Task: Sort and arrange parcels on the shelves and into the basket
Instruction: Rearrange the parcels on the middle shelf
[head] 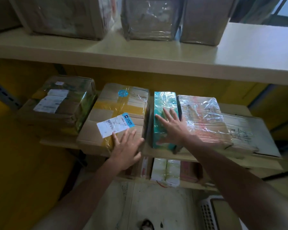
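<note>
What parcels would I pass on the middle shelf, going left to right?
wrapped box with white labels → cardboard box with yellow tape → teal box → film-wrapped box → flat cardboard with handwriting

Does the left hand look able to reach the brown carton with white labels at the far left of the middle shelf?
Probably yes: the left hand rests flat on the yellow-taped cardboard carton beside that brown labelled carton, with nothing between them.

No text could be read; the print was blurred; just left of the teal parcel (165,107), a cardboard box (98,114) bore a white label (114,126) and a round blue sticker (122,93); farther left, a wrapped parcel (70,113) carried white labels (48,104); well right of the teal parcel, a flat carton (263,136) showed illegible dark handwriting (240,132).
</note>
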A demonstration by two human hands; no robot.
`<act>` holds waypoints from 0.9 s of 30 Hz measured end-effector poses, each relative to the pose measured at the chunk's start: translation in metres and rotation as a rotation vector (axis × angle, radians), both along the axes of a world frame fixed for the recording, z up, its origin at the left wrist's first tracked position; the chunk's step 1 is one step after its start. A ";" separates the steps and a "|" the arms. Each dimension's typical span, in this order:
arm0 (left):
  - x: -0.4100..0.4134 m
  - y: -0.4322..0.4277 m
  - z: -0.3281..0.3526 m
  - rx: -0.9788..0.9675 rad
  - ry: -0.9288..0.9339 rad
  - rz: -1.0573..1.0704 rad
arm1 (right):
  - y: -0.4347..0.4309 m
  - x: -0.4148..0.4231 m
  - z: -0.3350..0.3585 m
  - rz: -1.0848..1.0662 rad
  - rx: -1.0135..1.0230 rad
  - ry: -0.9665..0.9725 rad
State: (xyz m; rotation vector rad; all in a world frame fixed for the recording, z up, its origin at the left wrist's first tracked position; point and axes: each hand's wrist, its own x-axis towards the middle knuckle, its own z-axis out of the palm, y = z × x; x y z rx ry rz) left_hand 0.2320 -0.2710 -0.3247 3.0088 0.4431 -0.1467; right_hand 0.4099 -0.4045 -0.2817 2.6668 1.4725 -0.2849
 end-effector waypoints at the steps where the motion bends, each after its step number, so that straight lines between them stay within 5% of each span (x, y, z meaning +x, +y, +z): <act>1: 0.001 0.001 0.002 -0.030 -0.009 0.012 | 0.001 0.000 -0.002 0.012 0.004 -0.021; 7: 0.003 0.006 0.021 -0.284 -0.084 0.104 | -0.001 -0.005 0.012 -0.028 0.179 0.158; 11: -0.003 0.007 0.031 -0.544 -0.335 0.245 | -0.013 0.001 0.045 -0.092 0.431 0.352; 16: -0.007 0.003 0.038 -0.364 -0.327 0.070 | -0.028 -0.004 0.080 -0.262 0.570 0.733; 20: -0.010 -0.017 0.044 -0.696 -0.342 -0.092 | -0.042 -0.018 0.095 -0.354 0.611 0.824; 25: -0.013 -0.041 0.049 -0.811 -0.452 0.061 | -0.067 -0.016 0.107 -0.591 1.091 1.066; 27: -0.009 -0.051 0.060 -0.909 -0.537 0.153 | -0.067 -0.022 0.107 -0.546 1.083 1.174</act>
